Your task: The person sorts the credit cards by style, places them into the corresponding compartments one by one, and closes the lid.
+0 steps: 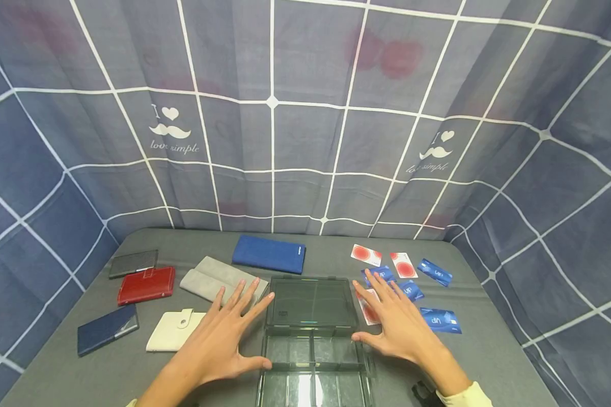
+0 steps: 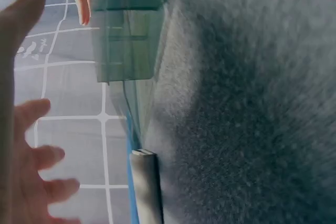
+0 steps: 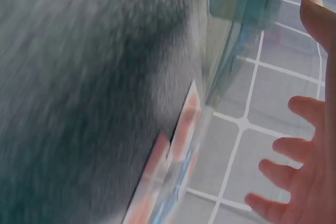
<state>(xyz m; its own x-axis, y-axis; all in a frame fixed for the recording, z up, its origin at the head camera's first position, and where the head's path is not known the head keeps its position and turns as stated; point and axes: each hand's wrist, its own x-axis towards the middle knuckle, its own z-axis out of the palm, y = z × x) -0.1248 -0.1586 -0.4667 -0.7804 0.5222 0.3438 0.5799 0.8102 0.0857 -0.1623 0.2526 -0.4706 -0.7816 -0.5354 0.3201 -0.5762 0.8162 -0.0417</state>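
Observation:
A smoky see-through plastic box [image 1: 313,302] lies between my two hands, with divided compartments [image 1: 331,347] on its near side. To its left, my left hand [image 1: 224,339] is spread with fingers straight and nothing in it. Those fingers overlap a light grey wallet [image 1: 201,285] in the head view, and a cream wallet [image 1: 168,333] lies beside the wrist. My right hand [image 1: 399,325] is likewise spread and holds nothing, at the box's right side. Around its fingertips are a red-and-white card [image 1: 370,315] and blue cards [image 1: 412,290], partly hidden by the fingers.
A blue wallet [image 1: 267,254] lies behind the box. Far left are a dark grey wallet [image 1: 132,264], a red wallet [image 1: 145,286] and a navy wallet [image 1: 106,331]. More cards [image 1: 403,264] are scattered at the right. A checked curtain [image 1: 305,135] encloses the table.

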